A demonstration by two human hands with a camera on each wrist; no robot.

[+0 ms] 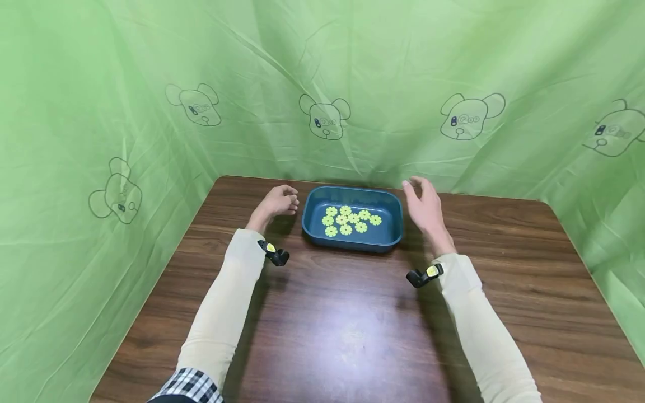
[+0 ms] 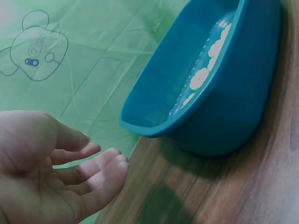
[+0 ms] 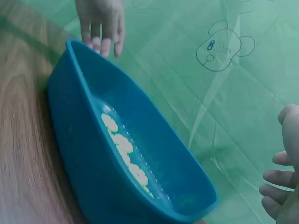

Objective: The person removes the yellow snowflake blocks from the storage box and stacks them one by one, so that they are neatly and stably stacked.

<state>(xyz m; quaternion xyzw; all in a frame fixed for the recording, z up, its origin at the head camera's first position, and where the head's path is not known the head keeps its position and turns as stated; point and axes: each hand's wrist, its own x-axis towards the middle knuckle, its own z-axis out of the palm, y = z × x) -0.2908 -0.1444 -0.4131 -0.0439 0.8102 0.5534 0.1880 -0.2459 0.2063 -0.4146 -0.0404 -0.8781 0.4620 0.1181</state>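
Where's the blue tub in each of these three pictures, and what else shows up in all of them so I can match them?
Head: the blue tub is near the centre, between the left hand and the right hand.
Left wrist: upper right, cut off by the top edge.
Right wrist: left and centre, reaching the bottom edge.
Shared landmark: the yellow flower pieces inside the tub.

Studio-like booth: green curtain (image 1: 393, 73) round table (image 1: 514, 246)
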